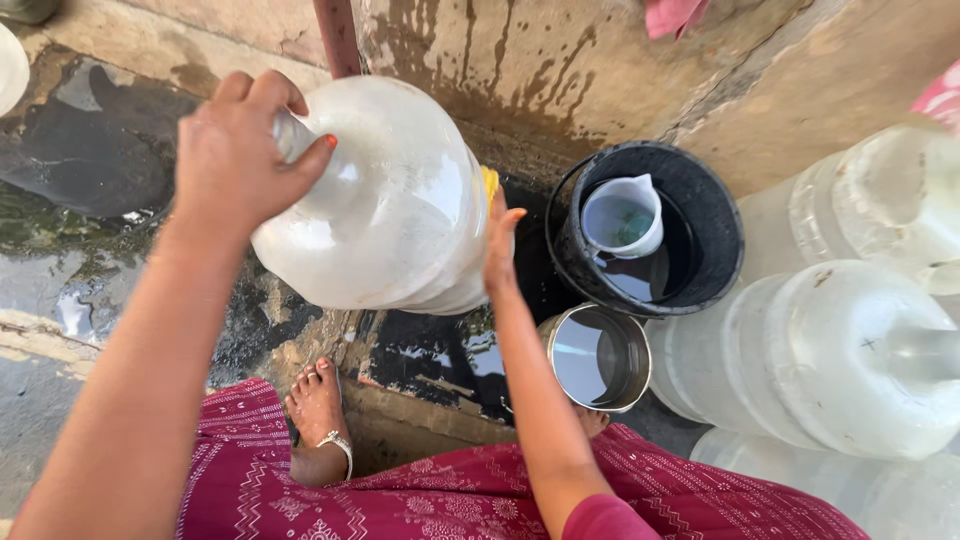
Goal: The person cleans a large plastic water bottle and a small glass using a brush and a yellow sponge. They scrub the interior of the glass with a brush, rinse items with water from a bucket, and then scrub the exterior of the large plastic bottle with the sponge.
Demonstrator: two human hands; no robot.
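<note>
Left hand (235, 150): fingers wrapped tight round the neck of the big translucent water jug (385, 195). Right hand (497, 245): fingers straight, pressed flat against the jug's base end, next to a yellow scrubber (490, 182). Jug held off the ground, lying on its side, cloudy white, scuffed. Tight on the right: black bucket (700, 215) with white mug (622, 215) inside, steel pot (600, 357) just below it, more jugs (840, 350) crowded beyond. Wet concrete floor (90, 160) open to the left.

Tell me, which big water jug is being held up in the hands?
The big clear jug on the left: left hand grips its neck, right hand steadies its base. The other jugs lie untouched at right.
</note>
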